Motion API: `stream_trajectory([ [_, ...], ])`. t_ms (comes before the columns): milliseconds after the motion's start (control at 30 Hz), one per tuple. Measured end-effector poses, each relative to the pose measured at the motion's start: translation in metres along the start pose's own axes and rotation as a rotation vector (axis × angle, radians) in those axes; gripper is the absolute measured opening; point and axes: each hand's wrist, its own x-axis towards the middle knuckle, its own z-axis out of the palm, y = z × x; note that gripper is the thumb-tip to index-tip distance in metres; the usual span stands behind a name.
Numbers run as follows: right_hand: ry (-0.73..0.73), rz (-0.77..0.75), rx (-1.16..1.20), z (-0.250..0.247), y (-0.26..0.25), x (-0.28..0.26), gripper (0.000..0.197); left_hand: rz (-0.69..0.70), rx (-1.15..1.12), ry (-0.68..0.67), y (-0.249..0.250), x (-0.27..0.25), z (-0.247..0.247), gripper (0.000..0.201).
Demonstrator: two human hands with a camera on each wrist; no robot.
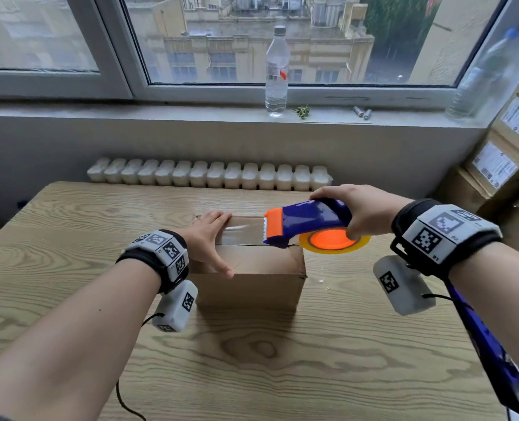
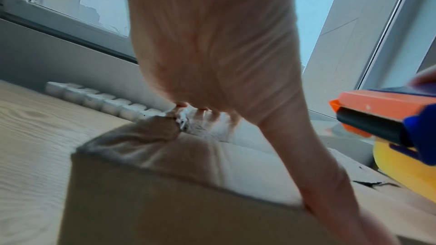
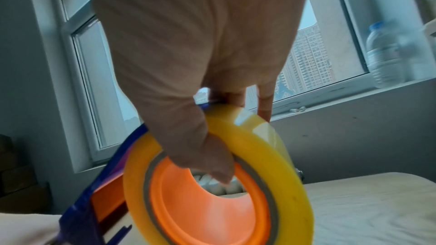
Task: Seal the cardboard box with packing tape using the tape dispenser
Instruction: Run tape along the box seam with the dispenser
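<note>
Left hand [image 1: 208, 238] flat, fingers straight, pressing the left end of the small brown cardboard box [image 1: 252, 281] mid-table. Right hand [image 1: 360, 212] clamped around the glossy blue-and-orange tape dispenser [image 1: 307, 221], serrated mouth on the box's right top edge; yellow tape roll [image 1: 334, 240] overhanging right. Clear glossy tape [image 1: 240, 233] across the lid. Wood-grain table [image 1: 70, 238] beneath.

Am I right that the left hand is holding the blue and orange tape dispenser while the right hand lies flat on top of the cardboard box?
No, the hands are swapped. In the head view the right hand grips the tape dispenser, and the left hand lies flat on the cardboard box.
</note>
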Motion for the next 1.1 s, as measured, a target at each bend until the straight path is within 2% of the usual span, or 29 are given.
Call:
stream_trajectory([
  [167, 0.023, 0.063, 0.006, 0.006, 0.022, -0.013, 0.084, -0.023, 0.009, -0.053, -0.001, -0.001, -0.003, 0.165],
  [333, 0.081, 0.092, -0.049, 0.014, 0.021, -0.014, 0.073, -0.053, 0.057, -0.052, 0.009, -0.002, -0.008, 0.143],
  [433, 0.095, 0.104, -0.024, 0.016, 0.024, -0.013, 0.071, -0.048, 0.108, -0.062, 0.028, -0.002, -0.011, 0.143],
  [667, 0.11, 0.078, 0.078, 0.022, 0.033, -0.016, 0.068, 0.152, 0.086, -0.055, 0.105, 0.026, -0.001, 0.146],
  [900, 0.125, 0.12, 0.156, 0.029, 0.044, -0.007, 0.062, 0.178, 0.157, -0.018, 0.119, 0.034, -0.002, 0.144],
  [1100, 0.104, 0.167, 0.0, 0.036, 0.042, 0.0, 0.046, 0.162, 0.152, -0.011, 0.12, 0.034, -0.003, 0.142],
])
